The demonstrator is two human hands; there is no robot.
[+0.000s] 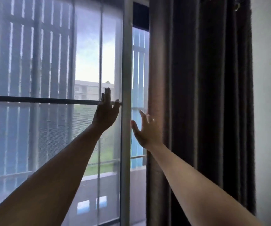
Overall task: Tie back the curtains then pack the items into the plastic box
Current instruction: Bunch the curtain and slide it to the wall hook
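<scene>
Left hand (pixel 106 110) raised before window screen (pixel 50 128), fingers straight, together. Right hand (pixel 145 129) fingers spread, apparently touching the dark curtain (pixel 205 95) edge.

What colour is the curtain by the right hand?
The curtain is plain dark grey-brown; head view shows it.

Before me I note a mesh-screened window (pixel 33 128) with a grey upright frame (pixel 125 62). Outside: vertical slats (pixel 25 54), a pale building (pixel 85 89), grass (pixel 98 154). White wall (pixel 270 95) at right.
</scene>
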